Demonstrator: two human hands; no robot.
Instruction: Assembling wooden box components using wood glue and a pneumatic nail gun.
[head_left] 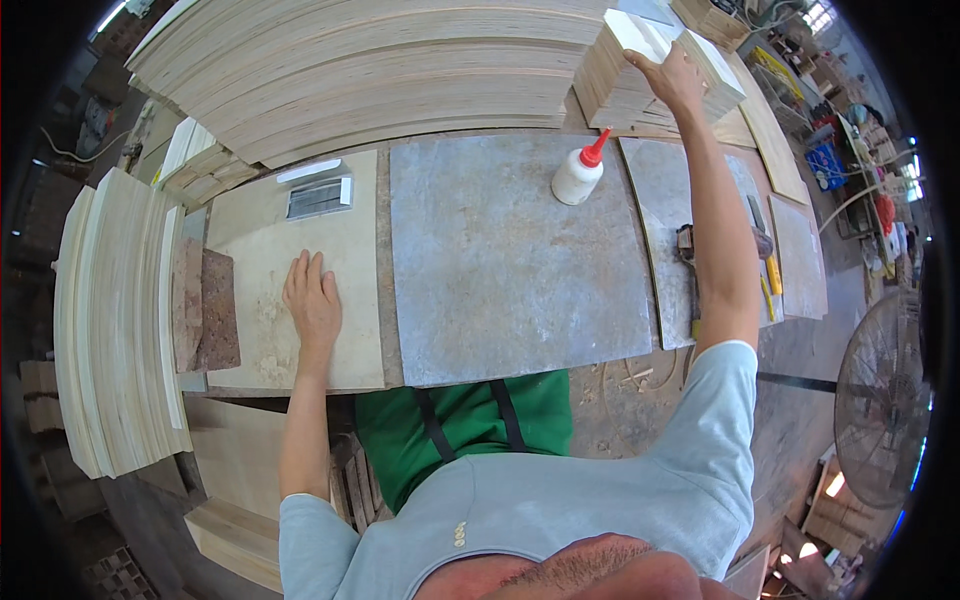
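My left hand [313, 302] lies flat, fingers stretched out, on a pale plywood board [350, 260] at the left of the bench. It holds nothing. Far to the right, my right arm reaches out over the bench. My right hand [676, 80] grips the top of a stack of short wooden boards [612, 78], with thumb and fingers spread across the upper pieces. Some fingertips are hidden against the wood. A white glue bottle [577, 178] with a red nozzle cap stands on the grey sheet [510, 270] between my hands.
A tall stack of long boards [380, 65] fills the back. More boards [115, 320] are piled at the left, beside a rough brown block [218, 310]. A dark flat piece with white strips [318, 198] lies on the plywood. A yellow-handled tool [773, 275] and a fan [880, 400] are right.
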